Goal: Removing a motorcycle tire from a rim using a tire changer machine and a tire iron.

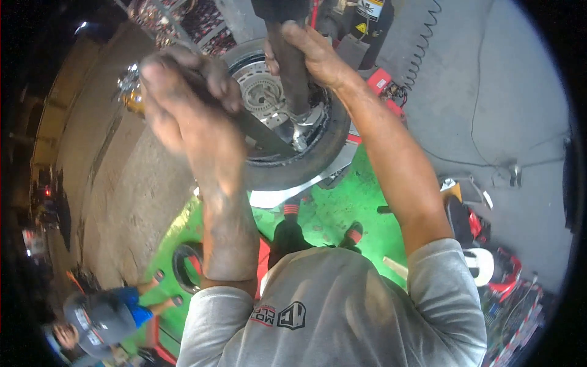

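Note:
A wheel with a black tyre (pixel 333 144) lies flat on a tyre-changing machine, its slotted brake disc (pixel 257 85) facing up. My left hand (pixel 186 107), blurred by motion, is closed around a dark flat tyre lever (pixel 267 134). The lever slants down to the rim's near edge, beside a shiny metal mounting head (pixel 306 127). My right hand (pixel 321 58) wraps round the machine's dark upright post (pixel 292 82) just above that head. The left palm and part of the lever are hidden by the fingers.
A coiled black air hose (pixel 422 52) hangs at the far right, near red machine parts (pixel 380 81). A loose tyre (pixel 182 269) lies on the green floor (pixel 315 223) at left. Another person (pixel 101 318) is at the lower left. Various items clutter the lower right.

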Tool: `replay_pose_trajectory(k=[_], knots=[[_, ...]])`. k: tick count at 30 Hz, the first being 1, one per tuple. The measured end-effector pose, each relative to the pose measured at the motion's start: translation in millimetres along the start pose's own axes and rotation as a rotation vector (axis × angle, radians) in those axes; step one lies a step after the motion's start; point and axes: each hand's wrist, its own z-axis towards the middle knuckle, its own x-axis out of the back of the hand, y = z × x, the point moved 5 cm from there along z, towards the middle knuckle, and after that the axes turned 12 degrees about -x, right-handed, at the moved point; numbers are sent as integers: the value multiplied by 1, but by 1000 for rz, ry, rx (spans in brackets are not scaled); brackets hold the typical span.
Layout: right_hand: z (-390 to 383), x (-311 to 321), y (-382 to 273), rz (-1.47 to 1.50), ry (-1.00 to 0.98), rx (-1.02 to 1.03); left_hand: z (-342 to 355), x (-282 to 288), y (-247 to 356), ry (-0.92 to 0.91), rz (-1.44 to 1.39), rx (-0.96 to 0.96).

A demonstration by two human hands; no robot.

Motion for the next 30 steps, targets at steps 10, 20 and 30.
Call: replay_pose_trajectory(k=[10,20,30], knots=[[-1,-12,-9,-49,217,12,47,8,-34,164,464,-58],[-4,-56,-27,-35,173,138,210,189,-92,255,1292,78],[-1,4,7,120,210,80,145,192,-296,409,858,597]])
